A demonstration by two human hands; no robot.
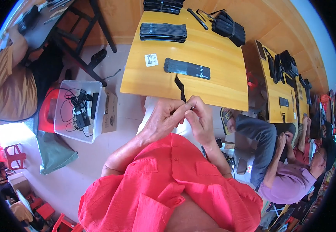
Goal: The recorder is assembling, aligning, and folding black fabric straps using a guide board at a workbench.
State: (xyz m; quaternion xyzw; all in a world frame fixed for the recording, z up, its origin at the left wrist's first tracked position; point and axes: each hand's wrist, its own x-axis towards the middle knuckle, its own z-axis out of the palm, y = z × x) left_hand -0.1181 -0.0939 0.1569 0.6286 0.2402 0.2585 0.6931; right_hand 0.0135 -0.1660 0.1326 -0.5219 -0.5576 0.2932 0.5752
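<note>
My left hand [167, 115] and my right hand [200, 119] meet just off the near edge of the yellow wooden table [137, 79]. Between their pinched fingers is the near end of a narrow black strap [180, 85]. Its far end rests on the tabletop. The fingers hide whatever else may be at the held end. Beyond the strap lies a flat, dark rectangular piece [187, 69] with a row of small marks and a round green logo. To the left of it is a white printed label [151, 60].
Stacked dark pieces [163, 32] and a tied black bundle [229, 29] lie at the table's far side. A clear plastic bin [61, 123] of cables stands on the left. Co-workers sit on both sides; one in a purple shirt [287, 181] works at the right table [274, 94].
</note>
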